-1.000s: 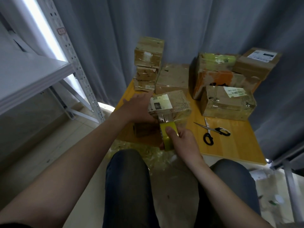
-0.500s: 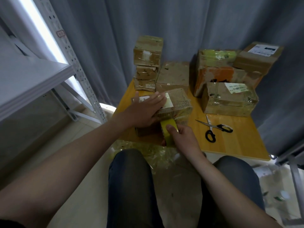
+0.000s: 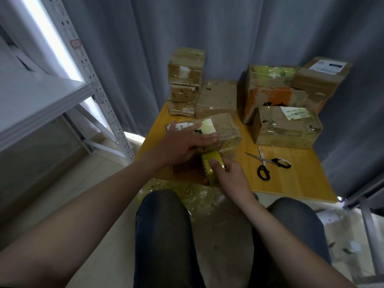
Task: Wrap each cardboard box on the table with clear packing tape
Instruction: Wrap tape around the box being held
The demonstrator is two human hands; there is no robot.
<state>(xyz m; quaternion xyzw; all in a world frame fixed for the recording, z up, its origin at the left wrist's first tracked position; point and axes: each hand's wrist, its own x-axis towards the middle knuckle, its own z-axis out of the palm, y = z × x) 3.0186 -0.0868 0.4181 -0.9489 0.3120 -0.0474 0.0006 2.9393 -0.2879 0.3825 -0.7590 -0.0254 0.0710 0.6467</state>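
— Where is the box being worked on?

— The small box sits at the near left corner of the bench. Its top is glossy with film over the white label.

— And the hands?

— A second ago the left hand cupped the box's left side, with the box tipped up. Now the box is flat and that hand lies across the top, fingers straight, no grip at all, just pressing. The right hand has its grip closed round the tape roll, thumb on top, tight against the near face.

— Meaning?

— I'd judge a band has just been laid over the top and is being smoothed down. Next the roll goes under or gets cut.

— With the scissors?

— Likely; they lie open just to the right, in front of a larger wrapped box.
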